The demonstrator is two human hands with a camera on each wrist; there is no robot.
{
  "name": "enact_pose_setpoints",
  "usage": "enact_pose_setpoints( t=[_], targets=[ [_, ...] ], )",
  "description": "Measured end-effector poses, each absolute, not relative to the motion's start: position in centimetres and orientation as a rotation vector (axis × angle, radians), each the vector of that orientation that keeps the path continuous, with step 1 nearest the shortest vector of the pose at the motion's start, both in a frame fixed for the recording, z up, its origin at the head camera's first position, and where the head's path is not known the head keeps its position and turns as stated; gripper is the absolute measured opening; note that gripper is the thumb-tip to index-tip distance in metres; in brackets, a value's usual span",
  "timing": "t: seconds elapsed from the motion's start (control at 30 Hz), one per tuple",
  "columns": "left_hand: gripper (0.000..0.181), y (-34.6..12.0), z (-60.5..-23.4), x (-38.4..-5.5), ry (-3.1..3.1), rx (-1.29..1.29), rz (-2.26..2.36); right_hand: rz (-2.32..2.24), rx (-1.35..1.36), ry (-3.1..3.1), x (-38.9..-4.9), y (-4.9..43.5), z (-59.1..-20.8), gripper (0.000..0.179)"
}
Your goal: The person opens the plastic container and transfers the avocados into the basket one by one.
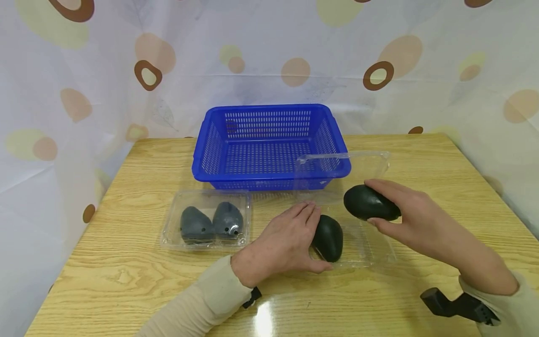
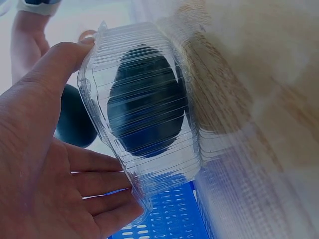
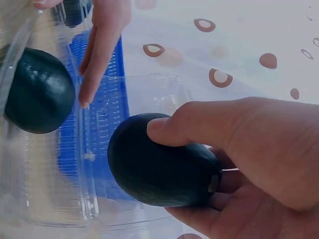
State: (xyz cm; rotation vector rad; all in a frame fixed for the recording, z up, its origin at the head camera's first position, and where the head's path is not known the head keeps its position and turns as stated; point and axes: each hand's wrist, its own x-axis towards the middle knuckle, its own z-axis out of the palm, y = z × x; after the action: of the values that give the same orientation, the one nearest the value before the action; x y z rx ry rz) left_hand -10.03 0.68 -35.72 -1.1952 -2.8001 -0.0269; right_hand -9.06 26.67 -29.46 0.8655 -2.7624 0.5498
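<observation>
In my right hand (image 1: 425, 217) I hold a dark green avocado (image 1: 368, 202), thumb on one side and fingers on the other, above an opened clear plastic clamshell box (image 1: 376, 248). Another avocado (image 1: 329, 238) lies at the left of that box. My left hand (image 1: 286, 241) grips the box's left end, its thumb at the near edge and fingers at the far side. The left wrist view shows this avocado (image 2: 147, 102) through the ribbed plastic wall. In the right wrist view the held avocado (image 3: 159, 164) is apart from the box.
A blue perforated basket (image 1: 271, 177) stands behind, partly seen through the raised clear lid (image 1: 366, 164). To the left sits a closed clear clamshell box (image 1: 170, 234) with two dark avocados inside. Everything stands on a wood-grain table (image 1: 118, 276) against a patterned cloth.
</observation>
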Motion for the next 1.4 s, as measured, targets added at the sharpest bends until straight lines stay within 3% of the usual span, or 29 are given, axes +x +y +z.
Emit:
enact_pose_setpoints(
  t=[0.63, 1.4],
  targets=[
    [0.111, 0.2, -36.1, -10.1, -2.784, -1.169, -0.073, 0.64, 1.023, -2.693, -11.5, 24.9, -26.1, 0.073],
    [0.111, 0.4, -36.4, -10.1, -2.728, -1.19, -0.077, 1.081, 0.989, -2.839, -15.0, 20.7, -21.3, 0.058]
  ],
)
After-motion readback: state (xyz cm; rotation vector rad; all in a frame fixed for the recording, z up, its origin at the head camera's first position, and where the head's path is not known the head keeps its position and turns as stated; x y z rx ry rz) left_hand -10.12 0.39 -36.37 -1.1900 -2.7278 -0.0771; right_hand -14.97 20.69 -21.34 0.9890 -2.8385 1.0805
